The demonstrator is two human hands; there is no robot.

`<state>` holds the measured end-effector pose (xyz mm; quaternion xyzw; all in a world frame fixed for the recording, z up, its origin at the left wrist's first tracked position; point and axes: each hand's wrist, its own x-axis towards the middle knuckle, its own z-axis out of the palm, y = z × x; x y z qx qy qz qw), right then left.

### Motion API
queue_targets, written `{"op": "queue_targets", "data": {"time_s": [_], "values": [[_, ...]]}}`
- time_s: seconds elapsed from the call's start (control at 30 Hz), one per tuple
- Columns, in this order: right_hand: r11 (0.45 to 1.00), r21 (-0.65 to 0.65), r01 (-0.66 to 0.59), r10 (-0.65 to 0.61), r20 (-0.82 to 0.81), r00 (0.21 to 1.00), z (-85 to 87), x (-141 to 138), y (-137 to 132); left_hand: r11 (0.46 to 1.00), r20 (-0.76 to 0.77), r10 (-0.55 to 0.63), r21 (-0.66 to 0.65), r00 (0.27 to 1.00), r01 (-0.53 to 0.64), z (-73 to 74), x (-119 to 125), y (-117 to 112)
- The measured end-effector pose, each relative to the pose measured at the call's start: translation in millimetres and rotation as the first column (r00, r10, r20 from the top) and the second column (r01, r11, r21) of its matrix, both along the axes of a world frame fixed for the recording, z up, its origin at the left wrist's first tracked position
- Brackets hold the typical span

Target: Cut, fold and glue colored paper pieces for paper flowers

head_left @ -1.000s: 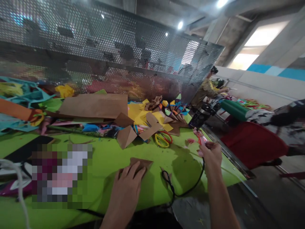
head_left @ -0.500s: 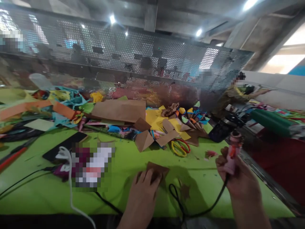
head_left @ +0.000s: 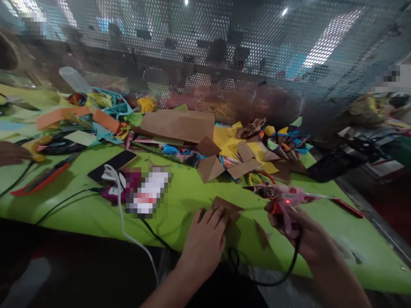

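My right hand (head_left: pixel 306 235) is closed around the handle of a pink glue gun (head_left: pixel 290 199). The gun lies level with its dark nozzle to the left, a small red light lit, and a clear glue stick out of its back. A black cord hangs from the grip. My left hand (head_left: pixel 207 237) presses its fingers on a folded brown paper piece (head_left: pixel 236 209) on the green table (head_left: pixel 189 196); its thumb side is partly hidden. Another small brown scrap (head_left: pixel 262 234) sits between the hands.
Brown paper (head_left: pixel 180 126) and coloured scraps line the back, before a perforated metal screen (head_left: pixel 192 51). Left are a phone (head_left: pixel 112 167), a purple power strip (head_left: pixel 126 186) with cables, and a red-edged cutting tool (head_left: pixel 43 179). Another person's hand (head_left: pixel 13 153) reaches in at far left.
The view has tipped down and turned. The glue gun has swung from upright to level, nozzle pointing left. My left hand stays on the brown paper piece. Another person's hand has appeared at far left.
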<state>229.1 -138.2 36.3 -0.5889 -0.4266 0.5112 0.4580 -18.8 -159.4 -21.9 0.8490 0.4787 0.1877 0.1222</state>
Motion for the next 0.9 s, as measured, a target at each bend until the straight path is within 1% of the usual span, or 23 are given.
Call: {"op": "queue_targets", "data": {"time_s": [0.13,0.17,0.23,0.27,0.33,0.43,0.53,0.67,0.77,0.9], "values": [[0.996,-0.079,-0.029,0.029,-0.012,1.0,-4.8,-9,3,0.999,-0.001,0.028,-0.018,1.0,-0.028,1.5,-2,0],[0.994,-0.096,-0.043,0.046,0.021,0.999,-5.5,-12,3,0.999,-0.001,0.037,-0.019,0.999,-0.037,2.1,-2,0],[0.99,-0.104,-0.098,0.113,0.144,0.983,-6.2,-16,4,0.999,0.003,0.051,-0.017,0.999,-0.051,3.0,-3,0],[0.985,-0.098,-0.141,0.16,0.224,0.961,-6.3,-18,4,0.998,0.007,0.059,-0.015,0.998,-0.058,3.3,-3,0],[0.971,-0.076,-0.226,0.238,0.38,0.894,-6.6,-22,5,0.997,0.015,0.072,-0.011,0.997,-0.072,3.7,-2,0],[0.946,-0.053,-0.319,0.298,0.523,0.798,-7.1,-27,8,0.997,0.013,0.071,-0.015,0.997,-0.071,4.2,-2,-1],[0.926,-0.046,-0.375,0.33,0.579,0.745,-6.8,-32,10,0.998,0.006,0.061,-0.024,0.998,-0.06,4.7,-2,-1],[0.912,-0.048,-0.407,0.342,0.635,0.692,-4.5,-37,13,0.998,0.006,0.06,-0.028,0.998,-0.06,5.6,-1,0],[0.902,-0.049,-0.429,0.355,0.65,0.672,-3.5,-39,16,0.998,0.012,0.064,-0.021,0.998,-0.064,6.3,-1,0],[0.903,-0.053,-0.427,0.353,0.66,0.664,-5.2,-40,18,0.998,0.033,0.066,-0.017,0.997,-0.065,6.9,-2,0]]}}
